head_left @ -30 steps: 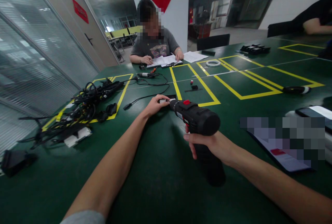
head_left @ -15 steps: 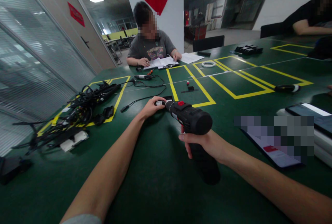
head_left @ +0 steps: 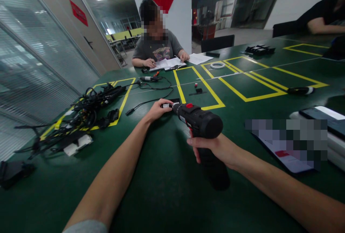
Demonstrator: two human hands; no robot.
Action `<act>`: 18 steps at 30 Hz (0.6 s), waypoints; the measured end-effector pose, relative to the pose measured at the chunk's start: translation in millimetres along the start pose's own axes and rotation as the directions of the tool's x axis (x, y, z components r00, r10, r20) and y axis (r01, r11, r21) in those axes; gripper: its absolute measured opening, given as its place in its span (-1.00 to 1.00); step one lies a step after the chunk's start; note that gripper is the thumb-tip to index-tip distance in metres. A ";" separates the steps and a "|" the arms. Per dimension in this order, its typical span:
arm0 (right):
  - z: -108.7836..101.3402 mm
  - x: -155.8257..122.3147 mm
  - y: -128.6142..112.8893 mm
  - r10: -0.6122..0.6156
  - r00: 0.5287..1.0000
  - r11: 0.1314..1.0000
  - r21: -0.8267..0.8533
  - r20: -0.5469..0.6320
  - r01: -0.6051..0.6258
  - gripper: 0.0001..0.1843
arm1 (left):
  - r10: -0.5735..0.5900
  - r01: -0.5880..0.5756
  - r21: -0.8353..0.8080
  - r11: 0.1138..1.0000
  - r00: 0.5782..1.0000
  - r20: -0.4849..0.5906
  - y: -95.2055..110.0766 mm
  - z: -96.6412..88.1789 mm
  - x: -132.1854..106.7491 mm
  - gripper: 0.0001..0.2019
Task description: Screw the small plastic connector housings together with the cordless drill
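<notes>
My right hand (head_left: 208, 147) grips the black handle of a cordless drill (head_left: 198, 119), which has a red button on top. The drill lies roughly level above the green table, its handle pointing down toward me. My left hand (head_left: 156, 110) wraps the drill's front end, with fingers around a small silver-white tip (head_left: 167, 105). A small dark flat object (head_left: 175, 100) lies just beyond those fingers. Part of the chuck is hidden by my left hand.
A tangle of black cables (head_left: 88, 109) lies left on the green table (head_left: 161, 193) with yellow tape rectangles (head_left: 199, 89). A thin cable (head_left: 151, 100) runs near my left hand. A phone (head_left: 320, 118) sits right. A seated person (head_left: 156, 42) writes at the far side.
The view has shifted slightly. Both hands keep the same hold on the drill, which has moved only a little relative to the table.
</notes>
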State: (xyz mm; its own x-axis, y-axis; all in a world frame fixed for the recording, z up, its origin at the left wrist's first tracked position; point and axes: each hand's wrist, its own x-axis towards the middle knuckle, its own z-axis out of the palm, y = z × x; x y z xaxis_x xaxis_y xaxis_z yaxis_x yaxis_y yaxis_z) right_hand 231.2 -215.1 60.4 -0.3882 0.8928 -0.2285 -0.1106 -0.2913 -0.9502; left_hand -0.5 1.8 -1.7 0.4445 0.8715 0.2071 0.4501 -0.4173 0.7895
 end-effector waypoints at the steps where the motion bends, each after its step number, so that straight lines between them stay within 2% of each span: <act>1: -0.2 0.0 0.2 0.000 1.000 1.000 -0.001 0.000 0.000 -0.73 | 0.002 -0.002 0.001 1.000 1.000 0.000 0.1 -0.1 0.0 -0.61; 7: -3.4 0.8 3.2 -0.017 0.999 1.000 0.011 0.029 0.016 -0.74 | 0.004 -0.004 0.012 1.000 1.000 0.001 2.2 -0.7 -1.0 -0.63; 18: -1.7 -0.5 1.5 0.012 1.000 1.000 0.013 0.006 -0.012 -0.74 | -0.004 0.004 0.036 0.999 1.000 0.004 1.4 -1.4 -1.2 -0.63</act>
State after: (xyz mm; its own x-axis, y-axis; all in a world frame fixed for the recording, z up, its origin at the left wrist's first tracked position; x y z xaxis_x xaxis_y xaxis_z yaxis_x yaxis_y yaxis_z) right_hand 232.8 -215.5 58.7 -0.3952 0.8872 -0.2383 -0.1181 -0.3063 -0.9446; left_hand -1.5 0.5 0.0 0.4455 0.8723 0.2017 0.4795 -0.4227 0.7690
